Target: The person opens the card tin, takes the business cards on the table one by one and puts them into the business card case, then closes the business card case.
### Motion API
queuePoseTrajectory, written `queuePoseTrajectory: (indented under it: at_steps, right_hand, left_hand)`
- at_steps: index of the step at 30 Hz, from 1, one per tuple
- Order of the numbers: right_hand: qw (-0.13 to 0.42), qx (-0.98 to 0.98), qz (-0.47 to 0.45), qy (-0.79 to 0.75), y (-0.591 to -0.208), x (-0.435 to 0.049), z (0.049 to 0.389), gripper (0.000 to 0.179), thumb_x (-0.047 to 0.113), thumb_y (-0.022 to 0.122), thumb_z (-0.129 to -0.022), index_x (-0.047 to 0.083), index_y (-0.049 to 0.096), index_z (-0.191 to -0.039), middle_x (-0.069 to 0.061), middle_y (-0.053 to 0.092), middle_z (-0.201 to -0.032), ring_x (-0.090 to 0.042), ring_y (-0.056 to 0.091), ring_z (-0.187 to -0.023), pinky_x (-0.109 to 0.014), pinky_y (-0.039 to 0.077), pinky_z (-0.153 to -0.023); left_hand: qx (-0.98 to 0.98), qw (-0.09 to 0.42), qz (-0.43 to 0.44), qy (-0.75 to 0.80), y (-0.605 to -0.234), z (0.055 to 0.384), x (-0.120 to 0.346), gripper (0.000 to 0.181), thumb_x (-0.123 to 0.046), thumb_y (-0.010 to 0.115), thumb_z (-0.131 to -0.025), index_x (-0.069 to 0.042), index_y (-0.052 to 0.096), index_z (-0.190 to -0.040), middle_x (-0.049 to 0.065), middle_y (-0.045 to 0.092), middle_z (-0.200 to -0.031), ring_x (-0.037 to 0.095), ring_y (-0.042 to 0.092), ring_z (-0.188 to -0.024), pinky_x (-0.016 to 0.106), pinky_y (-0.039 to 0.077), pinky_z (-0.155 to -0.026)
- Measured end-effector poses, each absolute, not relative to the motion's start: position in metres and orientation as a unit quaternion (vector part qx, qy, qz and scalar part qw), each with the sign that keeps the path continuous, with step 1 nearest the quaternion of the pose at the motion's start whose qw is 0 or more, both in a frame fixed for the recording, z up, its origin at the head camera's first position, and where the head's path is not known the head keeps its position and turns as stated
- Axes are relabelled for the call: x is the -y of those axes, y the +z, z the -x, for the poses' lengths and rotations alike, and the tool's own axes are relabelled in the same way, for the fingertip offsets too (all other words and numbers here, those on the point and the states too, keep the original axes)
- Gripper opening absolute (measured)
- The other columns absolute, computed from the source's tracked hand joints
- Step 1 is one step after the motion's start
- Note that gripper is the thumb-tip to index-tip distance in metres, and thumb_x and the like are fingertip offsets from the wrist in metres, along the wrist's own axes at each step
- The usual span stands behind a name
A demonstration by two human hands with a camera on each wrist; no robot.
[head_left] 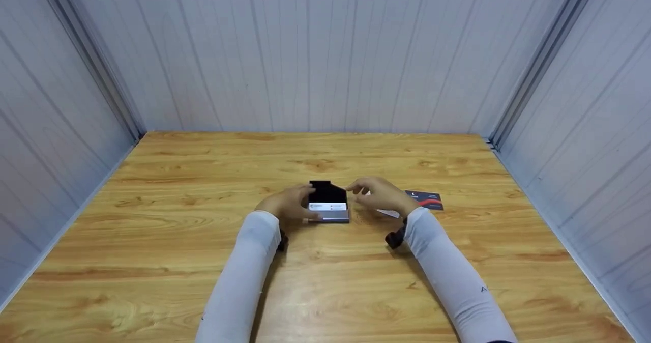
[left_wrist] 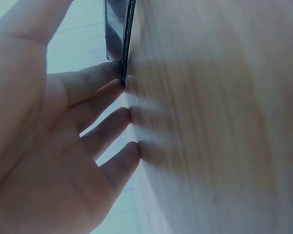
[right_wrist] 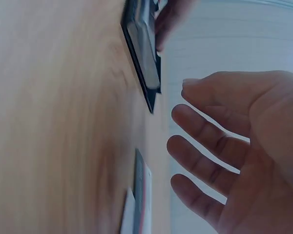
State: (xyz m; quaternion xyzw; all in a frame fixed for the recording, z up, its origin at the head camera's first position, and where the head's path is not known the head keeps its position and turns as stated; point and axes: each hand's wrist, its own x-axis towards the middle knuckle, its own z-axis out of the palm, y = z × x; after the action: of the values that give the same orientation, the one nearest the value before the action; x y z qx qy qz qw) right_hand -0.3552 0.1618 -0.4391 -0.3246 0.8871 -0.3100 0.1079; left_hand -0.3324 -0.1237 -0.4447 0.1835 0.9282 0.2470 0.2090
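An unfolded business card case point(head_left: 334, 215) lies on the table, its black lid flipped back and its silver front toward me. A white card point(head_left: 328, 206) shows inside it. My left hand point(head_left: 291, 202) holds the case's left side, thumb over the front and fingers at the lid's edge. In the left wrist view, fingertips touch the case's dark rim point(left_wrist: 128, 46) and the tabletop. Just right of the case hovers my right hand point(head_left: 381, 194), fingers loosely bent around nothing. In the right wrist view, a gap separates its fingertips point(right_wrist: 178, 113) from the case.
Beyond my right hand lies a dark card point(head_left: 432, 200) with a red stripe. A pale card point(head_left: 389, 213) lies partly under that hand. The wooden table point(head_left: 315, 277) meets white panel walls point(head_left: 305, 53) at the back and sides.
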Motion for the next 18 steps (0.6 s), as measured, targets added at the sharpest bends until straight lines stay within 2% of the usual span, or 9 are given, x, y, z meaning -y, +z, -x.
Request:
queuePoseTrajectory:
  at_steps: [8,18]
  right_hand:
    - [0.114,-0.908,0.263,-0.304,-0.439,-0.19,0.359,0.043,0.024,0.066,-0.099,0.001,0.06,-0.134,-0.015,0.062,-0.126,-0.032,0.058,-0.116,-0.051,0.047,-0.099]
    - [0.129,-0.922,0.205,-0.301,-0.434,-0.228,0.363,0.047,0.019,0.073,-0.093,-0.003,0.059,-0.132,-0.021,0.06,-0.129,-0.035,0.057,-0.117,-0.051,0.045,-0.101]
  left_hand:
    - [-0.924,0.207,-0.184,0.262,-0.446,0.33,0.124,0.093,-0.051,0.073,-0.089,-0.015,0.026,-0.161,0.007,0.017,-0.166,0.03,0.016,-0.151,0.051,0.021,-0.119]
    - [-0.927,0.201,-0.193,0.252,-0.448,0.334,0.124,0.095,-0.054,0.073,-0.088,-0.015,0.026,-0.161,0.008,0.019,-0.165,0.03,0.017,-0.151,0.05,0.021,-0.119]
